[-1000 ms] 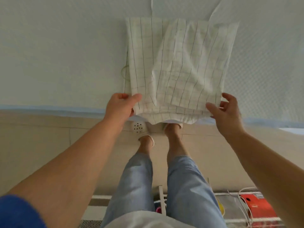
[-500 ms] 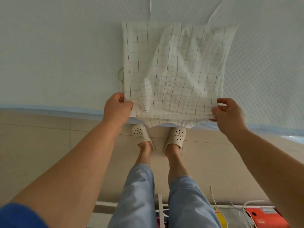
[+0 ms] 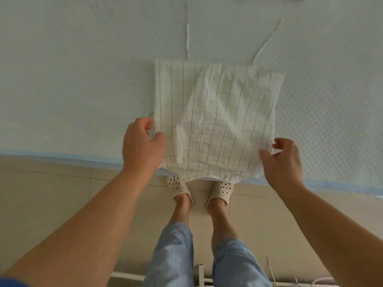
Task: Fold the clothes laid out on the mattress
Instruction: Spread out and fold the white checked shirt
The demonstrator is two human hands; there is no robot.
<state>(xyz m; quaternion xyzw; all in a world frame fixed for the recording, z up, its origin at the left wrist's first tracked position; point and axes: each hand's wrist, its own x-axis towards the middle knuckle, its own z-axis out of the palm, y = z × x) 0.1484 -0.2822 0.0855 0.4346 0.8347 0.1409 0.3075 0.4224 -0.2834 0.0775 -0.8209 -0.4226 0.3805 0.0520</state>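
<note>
Pinching the checked garment [image 3: 217, 121] at its near corners, left hand [image 3: 141, 148] and right hand [image 3: 284, 160] held it at the mattress [image 3: 83, 79] edge; lifting both corners evenly would have kept the fold square.

No text, label, brand, number or sign can be read anywhere in the head view.
</note>
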